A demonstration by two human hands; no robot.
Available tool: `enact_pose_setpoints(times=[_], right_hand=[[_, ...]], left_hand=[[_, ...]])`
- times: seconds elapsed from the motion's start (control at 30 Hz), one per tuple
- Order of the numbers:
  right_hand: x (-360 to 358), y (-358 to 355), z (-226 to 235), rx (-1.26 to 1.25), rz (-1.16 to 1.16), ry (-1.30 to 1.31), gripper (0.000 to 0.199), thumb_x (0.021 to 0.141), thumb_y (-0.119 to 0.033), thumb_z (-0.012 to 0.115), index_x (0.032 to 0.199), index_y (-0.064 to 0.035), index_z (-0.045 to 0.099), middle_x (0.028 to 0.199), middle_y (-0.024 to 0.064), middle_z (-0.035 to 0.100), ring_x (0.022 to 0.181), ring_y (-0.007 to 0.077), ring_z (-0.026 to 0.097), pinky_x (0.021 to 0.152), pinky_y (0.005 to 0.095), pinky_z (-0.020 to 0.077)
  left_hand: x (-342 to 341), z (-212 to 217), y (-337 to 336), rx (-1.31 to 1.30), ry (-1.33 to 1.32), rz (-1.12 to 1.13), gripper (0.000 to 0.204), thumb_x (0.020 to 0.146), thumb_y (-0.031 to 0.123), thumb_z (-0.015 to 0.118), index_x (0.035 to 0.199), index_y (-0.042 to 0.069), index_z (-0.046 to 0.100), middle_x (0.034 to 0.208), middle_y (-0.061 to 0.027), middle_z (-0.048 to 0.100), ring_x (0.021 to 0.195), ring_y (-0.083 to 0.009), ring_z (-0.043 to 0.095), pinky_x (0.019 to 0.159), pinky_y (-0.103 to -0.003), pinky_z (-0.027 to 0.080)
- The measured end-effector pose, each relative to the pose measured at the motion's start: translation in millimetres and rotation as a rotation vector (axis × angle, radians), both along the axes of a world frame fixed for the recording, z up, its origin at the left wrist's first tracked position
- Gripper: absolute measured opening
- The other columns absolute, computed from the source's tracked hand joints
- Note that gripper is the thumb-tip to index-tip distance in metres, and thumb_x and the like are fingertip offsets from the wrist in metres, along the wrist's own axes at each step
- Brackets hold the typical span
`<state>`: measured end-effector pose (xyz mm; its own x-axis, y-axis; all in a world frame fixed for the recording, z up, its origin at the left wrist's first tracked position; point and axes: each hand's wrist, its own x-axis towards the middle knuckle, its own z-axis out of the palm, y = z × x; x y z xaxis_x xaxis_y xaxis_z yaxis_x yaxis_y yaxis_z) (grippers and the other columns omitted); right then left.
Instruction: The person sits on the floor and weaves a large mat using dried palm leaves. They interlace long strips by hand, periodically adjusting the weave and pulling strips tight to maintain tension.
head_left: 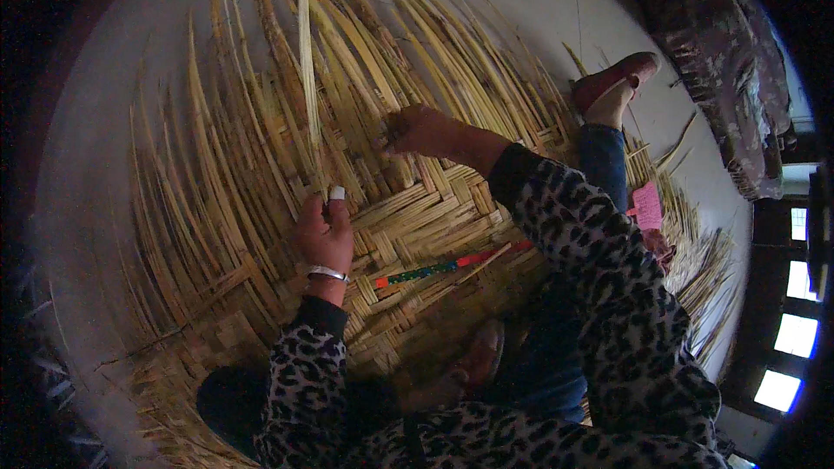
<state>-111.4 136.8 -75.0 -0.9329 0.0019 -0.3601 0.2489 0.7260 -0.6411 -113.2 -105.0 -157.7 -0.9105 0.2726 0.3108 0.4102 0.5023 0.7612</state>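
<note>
A half-woven mat (441, 208) of flat, straw-coloured plant strips, perhaps split cane, spreads over the floor around me. My left hand (326, 239) is closed at the weave's edge, pinching the lower end of a long pale strip (306, 52) that rises away from me. White wrapping (337, 194) covers one fingertip of that hand, and a silver bracelet (327, 274) circles the wrist. Farther right, my right hand (426, 132) is curled down onto the loose strips (347, 30); its fingertips are dark, and what they grip is hidden.
A narrow red and green stick (426, 272) lies across the weave. Beside my right leg is a pink object (645, 206). My red shoe (617, 80) rests at the mat's right edge. Dark patterned cloth (717, 69) hangs at the upper right, beyond the pale floor (95, 165).
</note>
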Motion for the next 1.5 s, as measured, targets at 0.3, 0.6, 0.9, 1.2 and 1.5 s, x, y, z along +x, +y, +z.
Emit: enact_pose_setpoints(times=[0.3,0.6,0.9,1.2,1.5], right_hand=[[20,12,-5,-0.190,-0.051,0.133,0.042,0.083,-0.037,0.062,0.106,-0.0014,0.064,0.091,0.0160,0.063,0.087,0.0242,0.059,0.078,0.0366,0.0446],[37,5,-6,-0.692,-0.177,0.090,0.044,0.085,-0.028,0.064,0.114,0.0035,0.058,0.103,0.0092,0.061,0.097,0.0163,0.055,0.087,0.0292,0.0411],[70,7,-24,-0.577,-0.566,0.246,0.033,0.085,-0.018,0.061,0.111,0.0015,0.060,0.098,0.0100,0.065,0.086,0.0154,0.062,0.075,0.0302,0.0495],[110,-26,-51,0.282,-0.520,0.569,0.021,0.078,-0.017,0.063,0.096,-0.0082,0.066,0.090,0.0187,0.065,0.082,0.0357,0.063,0.066,0.0406,0.0519],[138,38,-22,-1.111,-0.868,0.479,0.016,0.087,-0.014,0.059,0.099,-0.0033,0.061,0.086,0.0031,0.060,0.078,0.0146,0.058,0.072,0.0286,0.0477]], left_hand=[[3,9,4,0.015,0.061,-0.013,0.018,0.088,0.021,0.059,0.097,0.005,0.061,0.077,-0.0126,0.061,0.068,-0.0293,0.061,0.061,-0.039,0.048],[4,8,-3,-0.143,0.089,-0.213,0.019,0.085,0.022,0.060,0.098,0.008,0.065,0.093,-0.0106,0.065,0.081,-0.0304,0.064,0.069,-0.041,0.051],[1,11,1,-0.082,0.018,-0.126,0.020,0.087,0.026,0.061,0.097,0.009,0.066,0.083,-0.0084,0.066,0.077,-0.0242,0.064,0.068,-0.035,0.051],[18,15,-3,-0.296,0.178,-0.148,0.022,0.086,0.025,0.063,0.104,0.013,0.065,0.115,-0.0107,0.058,0.096,-0.0309,0.060,0.079,-0.040,0.049],[12,51,6,-0.645,0.100,-0.514,0.034,0.088,0.028,0.058,0.118,0.010,0.056,0.121,-0.0107,0.055,0.101,-0.0328,0.058,0.082,-0.042,0.049]])
